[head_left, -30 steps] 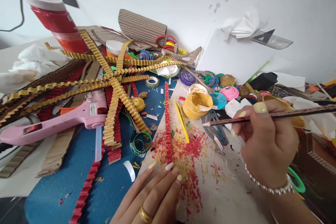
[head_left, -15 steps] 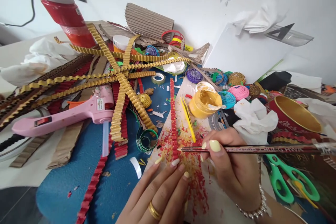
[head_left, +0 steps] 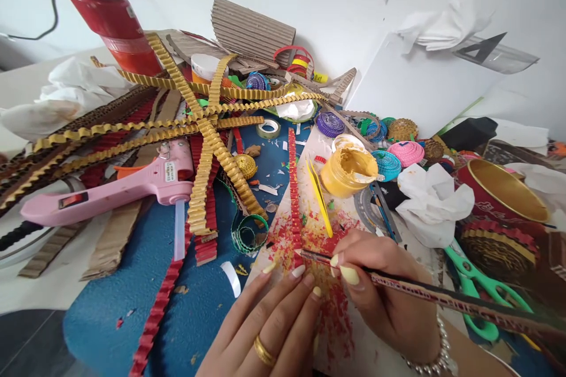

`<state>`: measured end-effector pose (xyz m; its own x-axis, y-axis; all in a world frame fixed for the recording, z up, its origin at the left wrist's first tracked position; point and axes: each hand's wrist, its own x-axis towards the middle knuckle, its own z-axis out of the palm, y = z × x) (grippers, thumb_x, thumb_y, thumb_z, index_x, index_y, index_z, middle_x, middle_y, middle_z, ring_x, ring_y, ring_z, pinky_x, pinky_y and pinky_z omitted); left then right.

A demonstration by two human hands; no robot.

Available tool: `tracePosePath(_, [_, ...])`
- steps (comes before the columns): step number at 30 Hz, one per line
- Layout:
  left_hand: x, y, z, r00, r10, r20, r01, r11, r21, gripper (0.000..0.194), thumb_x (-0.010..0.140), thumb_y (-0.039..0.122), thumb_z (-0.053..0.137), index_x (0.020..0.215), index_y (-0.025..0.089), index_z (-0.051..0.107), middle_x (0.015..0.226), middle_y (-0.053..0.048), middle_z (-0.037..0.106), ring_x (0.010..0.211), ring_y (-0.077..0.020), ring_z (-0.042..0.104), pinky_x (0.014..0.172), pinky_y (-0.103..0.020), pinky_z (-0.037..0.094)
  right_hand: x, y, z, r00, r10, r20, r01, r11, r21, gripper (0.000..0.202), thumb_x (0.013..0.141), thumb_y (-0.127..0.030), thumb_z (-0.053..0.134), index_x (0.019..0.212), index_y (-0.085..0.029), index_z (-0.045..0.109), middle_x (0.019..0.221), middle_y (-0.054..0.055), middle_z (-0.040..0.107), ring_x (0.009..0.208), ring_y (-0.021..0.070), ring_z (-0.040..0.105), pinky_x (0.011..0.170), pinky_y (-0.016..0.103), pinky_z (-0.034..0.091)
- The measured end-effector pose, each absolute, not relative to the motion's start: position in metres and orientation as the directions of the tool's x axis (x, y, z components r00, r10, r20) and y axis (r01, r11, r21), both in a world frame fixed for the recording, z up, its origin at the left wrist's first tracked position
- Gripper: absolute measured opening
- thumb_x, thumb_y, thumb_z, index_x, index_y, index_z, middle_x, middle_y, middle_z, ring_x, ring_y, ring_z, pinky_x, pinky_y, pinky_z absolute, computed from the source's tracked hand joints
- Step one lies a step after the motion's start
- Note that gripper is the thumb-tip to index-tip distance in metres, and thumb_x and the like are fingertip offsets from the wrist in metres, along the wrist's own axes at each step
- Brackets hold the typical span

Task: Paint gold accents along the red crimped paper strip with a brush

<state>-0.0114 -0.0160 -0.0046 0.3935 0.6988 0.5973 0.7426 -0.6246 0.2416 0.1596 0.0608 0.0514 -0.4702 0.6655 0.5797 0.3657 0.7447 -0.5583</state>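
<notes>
My left hand (head_left: 269,330) lies nearly flat with its fingers stretched out, the fingertips at the near end of a narrow red corrugated paper strip (head_left: 293,188). A pencil (head_left: 424,288) is pinched between the thumb and fingers of my right hand (head_left: 384,288). Its tip touches or hovers just over the strip's lower part, close to my left fingertips. Beneath is a pale board (head_left: 329,341) smeared with red and yellow paint. Yellow tweezers (head_left: 320,200) and an opened jar of ochre paint (head_left: 349,171) stand just beyond my right hand.
On the left are a pink glue gun (head_left: 110,200) and crossed gold corrugated strips (head_left: 225,159). Green-handled scissors (head_left: 481,288), crumpled tissue (head_left: 435,203) and a red tin (head_left: 499,191) lie right. Coiled paper discs (head_left: 404,154) and a corrugated cardboard roll (head_left: 252,29) sit farther back.
The pencil has tilted, its back end swinging down toward me, while its tip has shifted slightly left onto or over the strip. My left hand keeps its place by the strip.
</notes>
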Motion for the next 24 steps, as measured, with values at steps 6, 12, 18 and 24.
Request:
tracePosePath(6, [-0.0095,-0.0137,-0.0059,0.408,0.699,0.587,0.744,-0.627,0.23,0.036,0.087,0.006,0.048,0.12,0.016,0.056,0.121,0.003,0.063,0.119,-0.0118,0.055,0.115,-0.032,0.026,0.1565,0.0616,0.051,-0.469,0.673,0.572,0.382,0.738,-0.556,0.01,0.092,-0.018,0.043,0.086,-0.022,0.05,0.06,0.001,0.062,0.054,0.0144,0.063,0.051,0.024,0.052])
tracePosePath(12, [-0.0103,-0.0139,-0.0045,0.396,0.697,0.597,0.751,-0.621,0.226,0.036,0.087,0.005,0.047,0.119,0.018,0.057,0.121,0.004,0.064,0.117,-0.0111,0.056,0.114,-0.031,0.027,0.1561,0.0625,0.0525,-0.446,0.679,0.583,0.378,0.734,-0.565,0.01,0.089,-0.018,0.047,0.084,-0.022,0.055,0.06,0.001,0.064,0.052,0.0153,0.064,0.049,0.025,0.053])
tracePosePath(18, [-0.0121,-0.0146,-0.0036,0.406,0.698,0.59,0.746,-0.626,0.228,0.034,0.087,0.006,0.048,0.118,0.017,0.057,0.119,0.003,0.065,0.117,-0.0108,0.056,0.115,-0.03,0.026,0.1561,0.0624,0.053,-0.438,0.684,0.584,0.373,0.729,-0.574,0.011,0.089,-0.018,0.048,0.083,-0.021,0.056,0.061,0.002,0.066,0.053,0.015,0.065,0.05,0.024,0.054])
tracePosePath(24, [-0.0115,-0.0163,-0.0054,0.4,0.702,0.589,0.739,-0.627,0.247,0.035,0.088,0.006,0.046,0.121,0.016,0.055,0.123,0.003,0.063,0.12,-0.0114,0.054,0.115,-0.032,0.025,0.1563,0.0628,0.0541,-0.442,0.687,0.577,0.384,0.726,-0.57,0.011,0.089,-0.017,0.047,0.083,-0.021,0.056,0.06,0.002,0.065,0.052,0.015,0.064,0.049,0.024,0.054])
